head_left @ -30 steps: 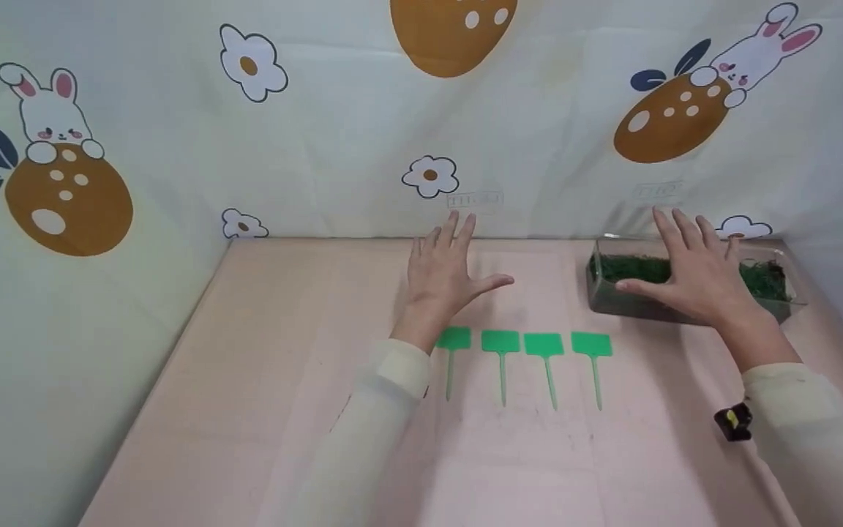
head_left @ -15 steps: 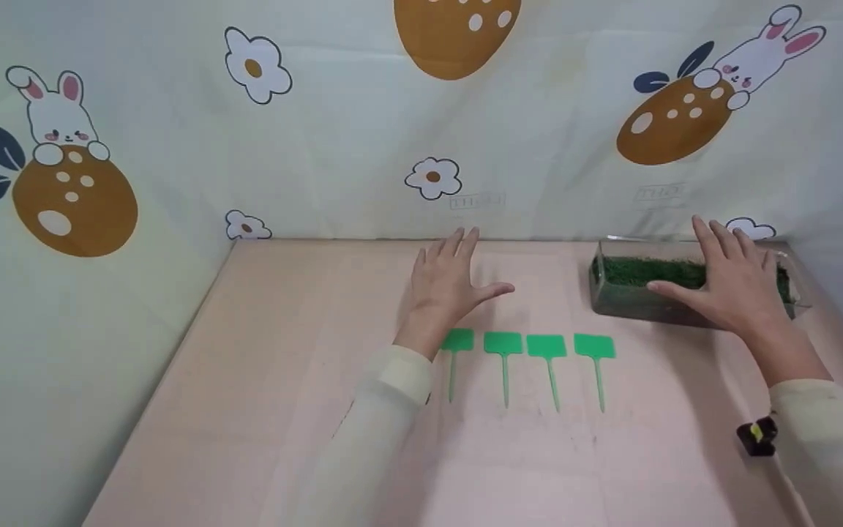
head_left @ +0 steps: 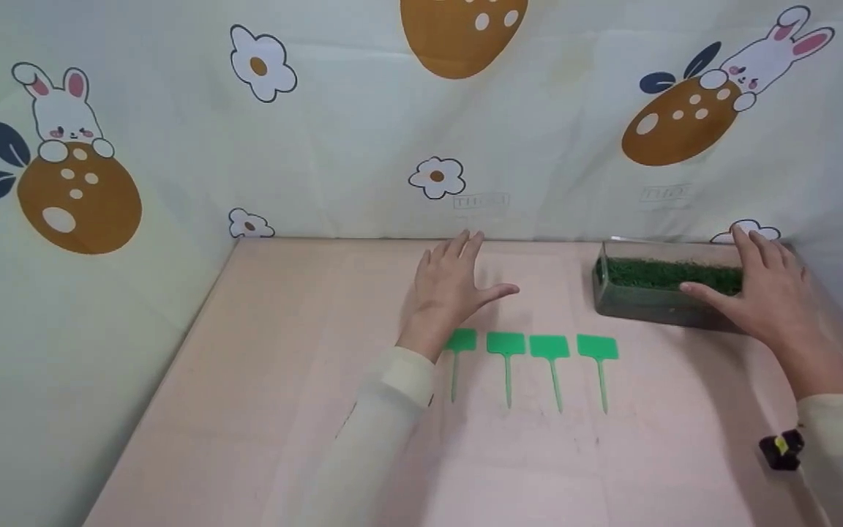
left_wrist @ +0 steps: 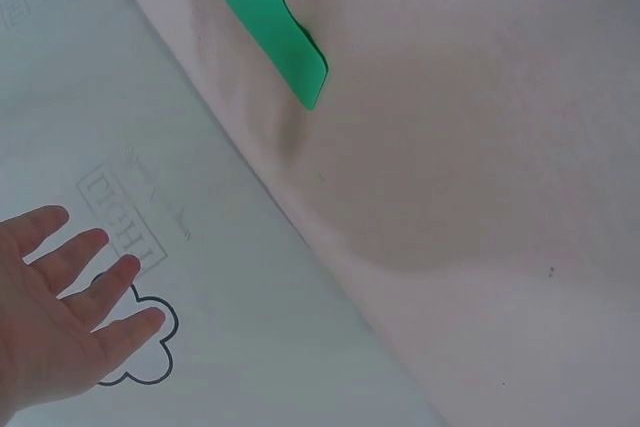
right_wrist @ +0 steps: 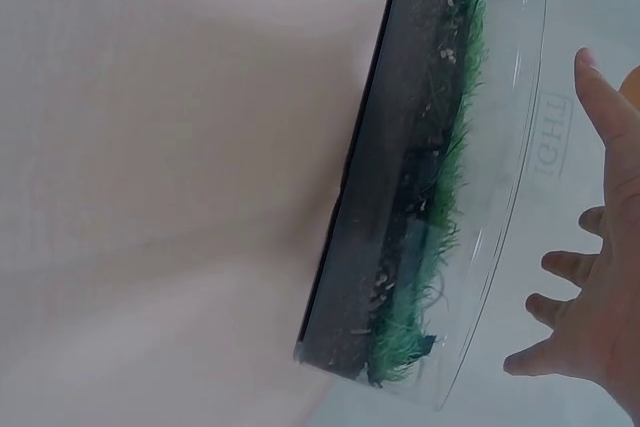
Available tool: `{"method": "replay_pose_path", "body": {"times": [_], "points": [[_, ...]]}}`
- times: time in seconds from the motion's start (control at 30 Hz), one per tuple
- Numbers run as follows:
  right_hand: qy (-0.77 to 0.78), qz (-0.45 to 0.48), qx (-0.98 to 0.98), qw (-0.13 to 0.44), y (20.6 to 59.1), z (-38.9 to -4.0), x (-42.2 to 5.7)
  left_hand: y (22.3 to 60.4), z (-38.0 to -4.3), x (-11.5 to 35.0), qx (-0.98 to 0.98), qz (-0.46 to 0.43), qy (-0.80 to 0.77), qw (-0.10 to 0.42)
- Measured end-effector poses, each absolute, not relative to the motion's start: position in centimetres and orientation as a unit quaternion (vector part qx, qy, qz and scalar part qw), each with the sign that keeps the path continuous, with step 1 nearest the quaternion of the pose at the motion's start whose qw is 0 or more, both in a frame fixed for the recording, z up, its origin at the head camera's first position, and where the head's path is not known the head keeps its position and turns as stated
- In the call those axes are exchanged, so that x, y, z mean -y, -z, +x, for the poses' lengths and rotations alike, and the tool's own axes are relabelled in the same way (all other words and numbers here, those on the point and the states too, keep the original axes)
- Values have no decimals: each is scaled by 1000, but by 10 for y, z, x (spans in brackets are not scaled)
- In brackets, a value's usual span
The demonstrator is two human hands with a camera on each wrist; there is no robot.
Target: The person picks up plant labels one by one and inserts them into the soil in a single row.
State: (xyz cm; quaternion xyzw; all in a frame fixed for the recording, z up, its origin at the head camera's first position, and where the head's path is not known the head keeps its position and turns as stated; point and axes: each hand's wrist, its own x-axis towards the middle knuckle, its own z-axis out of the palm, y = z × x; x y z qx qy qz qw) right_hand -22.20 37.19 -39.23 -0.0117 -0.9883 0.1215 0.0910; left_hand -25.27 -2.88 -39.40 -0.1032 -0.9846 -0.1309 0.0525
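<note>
My left hand [head_left: 445, 289] hovers above the table with fingers straight and thumb spread, holding nothing. Just below it in the head view lie several green T-shaped plant labels [head_left: 506, 342] in a row, stems toward me; its wrist partly covers the leftmost. The left wrist view has that hand [left_wrist: 70, 312] apart from a green label [left_wrist: 280, 42]. At the back right stands a clear rectangular box [head_left: 663, 307] with green grass [head_left: 674, 274] over dark soil. Over its right end my right hand [head_left: 776, 296] is spread, hiding that end. In the right wrist view, a gap separates the fingers from the box wall [right_wrist: 510, 187].
A pale pink cloth covers the table [head_left: 282, 366]. Behind it hangs a white curtain [head_left: 341, 132] printed with rabbits and flowers, close behind the box. A small black object with a yellow mark [head_left: 782, 449] is beside my right sleeve.
My right hand has moved right along the box and slightly toward me, uncovering more grass. The left hand has dropped slightly. Labels and box have stayed put; the view shifted a little.
</note>
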Motion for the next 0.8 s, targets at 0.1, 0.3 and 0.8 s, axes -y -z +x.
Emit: {"method": "replay_pose_path", "body": {"times": [0.1,0.3,0.8], "points": [[-115,-39,988,93,393,-221,-375,397,-252,29,985,-104,125,50],[-127,-121,982,70,392,-218,-385,401,-252,27,987,-108,115,39],[-162,-257,953,-10,388,-208,-407,405,-251,21,984,-114,137,19]]}}
